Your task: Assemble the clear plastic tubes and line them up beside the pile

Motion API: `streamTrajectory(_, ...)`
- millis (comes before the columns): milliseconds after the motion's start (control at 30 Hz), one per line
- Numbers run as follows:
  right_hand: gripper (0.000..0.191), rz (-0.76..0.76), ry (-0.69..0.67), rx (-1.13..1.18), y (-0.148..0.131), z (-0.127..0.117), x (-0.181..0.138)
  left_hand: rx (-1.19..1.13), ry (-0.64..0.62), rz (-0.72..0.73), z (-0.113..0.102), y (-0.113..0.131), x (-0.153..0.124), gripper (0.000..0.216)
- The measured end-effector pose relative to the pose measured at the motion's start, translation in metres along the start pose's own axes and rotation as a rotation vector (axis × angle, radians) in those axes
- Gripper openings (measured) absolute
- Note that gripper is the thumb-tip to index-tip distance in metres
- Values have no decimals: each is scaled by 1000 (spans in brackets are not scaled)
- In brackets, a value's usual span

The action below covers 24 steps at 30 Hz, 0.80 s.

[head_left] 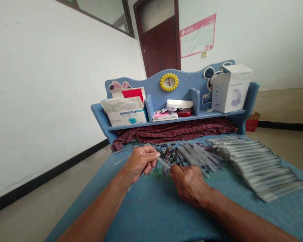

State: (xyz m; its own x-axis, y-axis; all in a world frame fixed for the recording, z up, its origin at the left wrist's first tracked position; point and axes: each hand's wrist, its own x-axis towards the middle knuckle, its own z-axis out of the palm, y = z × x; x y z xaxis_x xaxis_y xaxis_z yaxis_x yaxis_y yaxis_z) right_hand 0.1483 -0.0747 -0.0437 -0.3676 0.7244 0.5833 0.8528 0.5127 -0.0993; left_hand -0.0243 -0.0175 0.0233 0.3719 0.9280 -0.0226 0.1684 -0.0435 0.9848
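Observation:
My left hand point(140, 162) is closed in a pinch on one end of a thin grey stick point(163, 163). My right hand point(189, 184) lies knuckles up with its fingers curled at the other end of that stick. Both hands rest on a blue desk point(151, 208). Just beyond them lies a loose heap of grey and dark sticks point(189, 153). To the right, a long neat row of grey sticks point(255, 161) runs toward the desk's right edge.
A blue shelf point(171, 117) stands at the desk's back with a yellow clock point(169, 82), a white box point(231, 89), a box of masks point(126, 111) and books. Red checked cloth point(174, 131) is bunched under it. White walls and a dark door point(161, 43) stand behind.

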Motion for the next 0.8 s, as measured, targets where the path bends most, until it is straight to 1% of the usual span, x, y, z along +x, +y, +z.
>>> streamTrajectory(333,21,10,-45,-12,0,0,-2,-3,-7,-12,5,-3,0,18)
streamTrajectory(500,20,25,-105,-46,2,-3,1,1,25,2,9,-8,1,20)
streamTrajectory(700,20,71,-206,-128,7,-10,7,42,99,20,14,-15,7,24)
streamTrajectory(800,17,72,-206,-135,9,-14,11,44,106,42,15,-15,9,24)
